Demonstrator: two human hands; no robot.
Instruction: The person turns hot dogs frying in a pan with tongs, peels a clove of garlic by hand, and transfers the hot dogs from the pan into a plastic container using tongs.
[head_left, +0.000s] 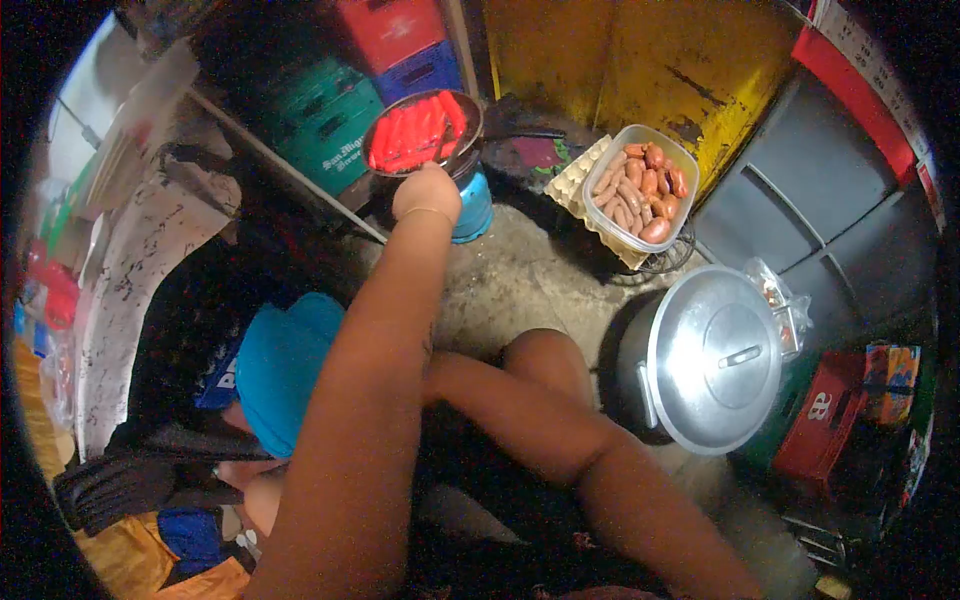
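My left hand (428,195) reaches forward to the near rim of a round frying pan (478,130). Its fingers are closed around a thin, dark utensil that I cannot make out well, pointing into the pan. Bright red hotdogs (415,132) lie side by side in the pan, which rests over a blue cylindrical stove (475,212). My right forearm crosses below, behind the left one, which hides my right hand.
A plastic tub (640,240) of sausages (635,190) sits on egg trays (572,182) to the right. Nearer stands a large lidded aluminium pot (700,390). Crates (320,125) are stacked behind the pan; a red crate (820,420) is at far right. Blue cloth (290,365) lies left.
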